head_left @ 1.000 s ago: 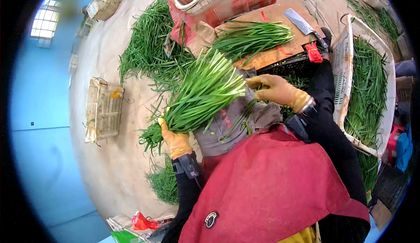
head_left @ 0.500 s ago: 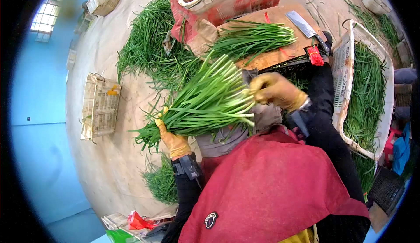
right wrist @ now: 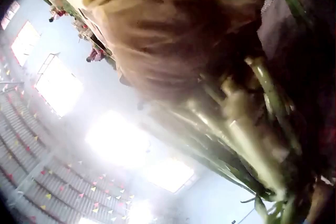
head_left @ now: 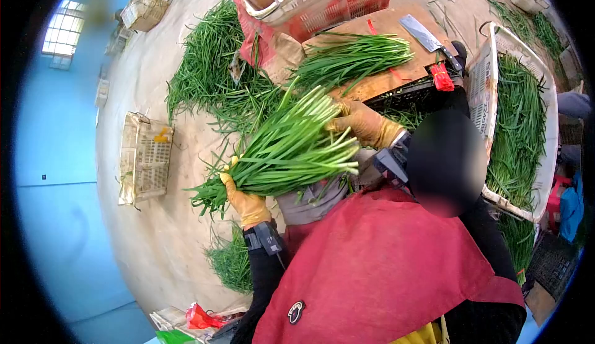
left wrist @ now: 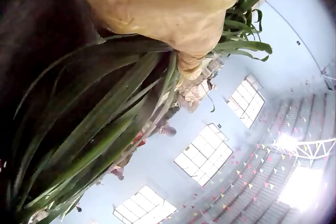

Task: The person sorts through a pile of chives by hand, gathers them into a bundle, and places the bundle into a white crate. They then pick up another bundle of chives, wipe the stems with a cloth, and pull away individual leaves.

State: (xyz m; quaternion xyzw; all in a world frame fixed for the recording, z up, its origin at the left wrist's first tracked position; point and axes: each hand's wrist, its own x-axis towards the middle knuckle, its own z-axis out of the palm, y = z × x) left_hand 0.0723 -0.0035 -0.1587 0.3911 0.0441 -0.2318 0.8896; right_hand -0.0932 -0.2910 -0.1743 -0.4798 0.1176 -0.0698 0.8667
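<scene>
A thick bunch of garlic chives [head_left: 291,149] lies slanted over the lap, its pale stem ends pointing right and green leaves trailing left. My left hand [head_left: 245,204], in a yellow rubber glove, grips the leafy part; in the left wrist view long leaves [left wrist: 100,129] fan out below that glove. At the pale end, my gloved right hand [head_left: 369,124] has its fingers curled on some of the stems. The right wrist view shows pale stems [right wrist: 257,134] coming out from under the glove, with the fingertips hidden.
Another chive bunch [head_left: 353,56] lies on a wooden board [head_left: 396,25] with a cleaver [head_left: 421,33] and red ties [head_left: 442,77]. A crate [head_left: 486,105] of chives stands right, a loose pile [head_left: 204,65] ahead on the left. A dark blurred patch [head_left: 446,164] covers part of the right arm.
My right hand has moved from just beside the stem ends onto them. The bunch has fanned wider at its pale end, while the left hand keeps its grip.
</scene>
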